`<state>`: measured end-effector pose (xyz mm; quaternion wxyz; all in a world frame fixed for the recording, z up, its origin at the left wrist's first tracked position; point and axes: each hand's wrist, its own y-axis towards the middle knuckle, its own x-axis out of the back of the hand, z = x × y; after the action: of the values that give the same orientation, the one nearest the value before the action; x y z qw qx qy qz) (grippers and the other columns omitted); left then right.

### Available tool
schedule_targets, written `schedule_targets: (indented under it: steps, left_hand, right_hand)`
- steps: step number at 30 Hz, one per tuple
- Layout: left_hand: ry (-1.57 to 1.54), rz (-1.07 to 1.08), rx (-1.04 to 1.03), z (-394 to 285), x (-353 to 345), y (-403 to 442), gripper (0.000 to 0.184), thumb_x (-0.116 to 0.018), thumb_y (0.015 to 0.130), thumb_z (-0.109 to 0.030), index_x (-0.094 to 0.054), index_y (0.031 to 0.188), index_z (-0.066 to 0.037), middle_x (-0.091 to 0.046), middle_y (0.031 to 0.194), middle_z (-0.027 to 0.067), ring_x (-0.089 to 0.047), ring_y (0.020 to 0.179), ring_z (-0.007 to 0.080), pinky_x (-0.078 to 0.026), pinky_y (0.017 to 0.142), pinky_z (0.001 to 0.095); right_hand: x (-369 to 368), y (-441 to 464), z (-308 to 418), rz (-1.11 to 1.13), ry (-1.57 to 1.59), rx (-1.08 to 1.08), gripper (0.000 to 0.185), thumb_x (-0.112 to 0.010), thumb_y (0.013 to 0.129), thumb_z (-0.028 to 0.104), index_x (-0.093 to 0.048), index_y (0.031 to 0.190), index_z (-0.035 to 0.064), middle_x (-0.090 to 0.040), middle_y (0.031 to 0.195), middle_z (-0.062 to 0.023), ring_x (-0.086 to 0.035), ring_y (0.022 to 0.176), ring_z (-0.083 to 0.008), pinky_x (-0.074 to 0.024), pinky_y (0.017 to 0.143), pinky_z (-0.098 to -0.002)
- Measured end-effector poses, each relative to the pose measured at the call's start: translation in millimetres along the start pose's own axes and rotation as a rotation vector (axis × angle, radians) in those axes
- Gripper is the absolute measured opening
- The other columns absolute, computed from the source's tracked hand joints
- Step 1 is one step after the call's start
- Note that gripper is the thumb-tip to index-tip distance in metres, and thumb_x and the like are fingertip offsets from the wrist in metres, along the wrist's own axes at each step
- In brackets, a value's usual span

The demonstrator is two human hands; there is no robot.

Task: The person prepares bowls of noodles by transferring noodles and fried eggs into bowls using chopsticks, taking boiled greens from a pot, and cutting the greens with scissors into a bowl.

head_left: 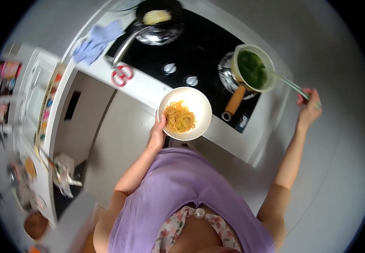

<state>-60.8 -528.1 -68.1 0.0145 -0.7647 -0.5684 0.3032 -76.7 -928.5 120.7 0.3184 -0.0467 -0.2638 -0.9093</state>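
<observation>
A white bowl (200, 110) with noodles (180, 117) in it is held in my left hand (157, 134), thumb over the rim, in front of the stove's near edge. On the right, my right hand (309, 110) is closed round the end of a pale green utensil (291, 84). The utensil's other end reaches to the rim of a white pot (270, 64); whether it dips in is hard to tell. Green leafy food in liquid (251, 69) fills the pot, which stands on the right burner, its wooden handle (235, 101) pointing toward me.
A dark pan (175, 9) with pale food sits on the left burner of the black stove (199, 46). Red-handled scissors (122, 76) and a blue cloth (97, 42) lie on the counter to its left. Further left are a sink (36, 92) and shelves.
</observation>
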Motion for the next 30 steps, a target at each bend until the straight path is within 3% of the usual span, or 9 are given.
schedule_targets:
  steps: [3, 6, 10, 14, 15, 21, 24, 27, 30]
  left_hand:
    - [-0.078, -0.125, -0.13, 13.9, 21.8, -23.8, 0.062, -0.035, 0.09, -0.047, -0.031, 0.129, 0.001, -0.042, 0.127, 0.0138, -0.04, 0.118, 0.0213, -0.029, 0.1, 0.0342]
    - [-0.178, -0.212, -0.225, -4.0, 41.0, -64.9, 0.065, -0.036, 0.089, -0.048, -0.03, 0.129, 0.003, -0.042, 0.127, 0.0137, -0.039, 0.119, 0.0215, -0.029, 0.101, 0.0339]
    - [-0.321, -0.457, -0.369, -32.5, 87.4, -132.4, 0.066, -0.036, 0.089, -0.049, -0.03, 0.13, 0.002, -0.042, 0.127, 0.014, -0.04, 0.119, 0.0243, -0.03, 0.101, 0.0344]
    - [-0.524, -0.623, -0.477, -62.6, 162.7, -216.7, 0.061, -0.034, 0.09, -0.047, -0.032, 0.128, 0.0, -0.043, 0.126, 0.0139, -0.043, 0.116, 0.0236, -0.034, 0.098, 0.0351]
    - [-0.607, -0.667, -0.447, -97.1, 201.5, -250.2, 0.06, -0.034, 0.091, -0.046, -0.032, 0.128, 0.0, -0.043, 0.127, 0.0139, -0.043, 0.116, 0.0233, -0.034, 0.098, 0.0349]
    - [-0.573, -1.055, -0.682, -106.4, 375.4, -381.2, 0.055, -0.033, 0.092, -0.043, -0.033, 0.128, -0.001, -0.044, 0.127, 0.0115, -0.044, 0.116, 0.0205, -0.034, 0.098, 0.0337]
    - [-0.375, -1.279, -0.646, -118.3, 454.3, -431.2, 0.057, -0.032, 0.092, -0.045, -0.027, 0.128, -0.002, -0.043, 0.126, 0.0133, -0.052, 0.107, 0.0192, -0.051, 0.078, 0.0326]
    - [-0.409, -1.378, -0.779, -133.0, 531.4, -456.1, 0.052, -0.03, 0.09, -0.049, -0.027, 0.122, -0.007, -0.05, 0.115, 0.0158, -0.063, 0.085, 0.0236, -0.056, 0.051, 0.0289]
    - [-0.49, -1.332, -0.866, -131.5, 603.4, -460.7, 0.054, -0.029, 0.09, -0.05, -0.025, 0.123, -0.008, -0.05, 0.112, 0.0172, -0.062, 0.087, 0.0275, -0.058, 0.058, 0.0343]
  right_hand:
    - [-0.2, -13.2, 2.2, -0.082, 0.065, 0.083, 0.039, -0.043, 0.09, 0.032, -0.059, 0.076, 0.0002, -0.058, 0.06, -0.0068, -0.049, 0.049, -0.0084, -0.0352, 0.043, -0.0188]
    - [-6.3, -20.5, 15.5, -0.217, 0.193, 0.181, 0.036, -0.046, 0.087, 0.032, -0.058, 0.077, -0.0006, -0.058, 0.07, -0.0101, -0.055, 0.055, -0.0151, -0.0464, 0.047, -0.0217]
    - [-35.6, -52.6, 56.5, -0.122, 0.582, 0.201, 0.037, -0.039, 0.09, 0.028, -0.057, 0.076, -0.0023, -0.056, 0.07, -0.013, -0.051, 0.052, -0.0193, -0.0385, 0.044, -0.0223]
    - [-103.1, -105.4, 88.9, 0.065, 0.955, 0.109, 0.034, -0.04, 0.09, 0.03, -0.057, 0.081, 0.0007, -0.055, 0.088, -0.0127, -0.052, 0.064, -0.0201, -0.0446, 0.059, -0.0258]
    - [-141.4, -124.6, 153.3, 0.17, 0.938, 0.105, 0.034, -0.041, 0.09, 0.03, -0.056, 0.081, 0.0007, -0.055, 0.087, -0.0128, -0.05, 0.062, -0.0195, -0.045, 0.059, -0.0264]
    - [-323.3, -288.2, 241.9, 0.64, 1.275, -0.13, 0.033, -0.042, 0.09, 0.029, -0.055, 0.079, 0.0008, -0.053, 0.078, -0.0097, -0.042, 0.054, -0.0138, -0.0406, 0.053, -0.0227]
    - [-383.2, -363.8, 307.6, 0.714, 1.208, -0.194, 0.034, -0.04, 0.092, 0.03, -0.054, 0.078, 0.0023, -0.052, 0.079, -0.0074, -0.042, 0.054, -0.0128, -0.0341, 0.048, -0.0216]
    - [-420.9, -403.3, 351.6, 0.878, 1.179, -0.157, 0.036, -0.036, 0.093, 0.031, -0.054, 0.078, 0.0035, -0.052, 0.08, -0.0064, -0.042, 0.053, -0.0121, -0.0308, 0.047, -0.0193]
    - [-465.4, -429.3, 374.1, 0.986, 1.14, -0.193, 0.037, -0.035, 0.093, 0.033, -0.054, 0.079, 0.0039, -0.051, 0.078, -0.0058, -0.041, 0.053, -0.0112, -0.0298, 0.046, -0.0184]
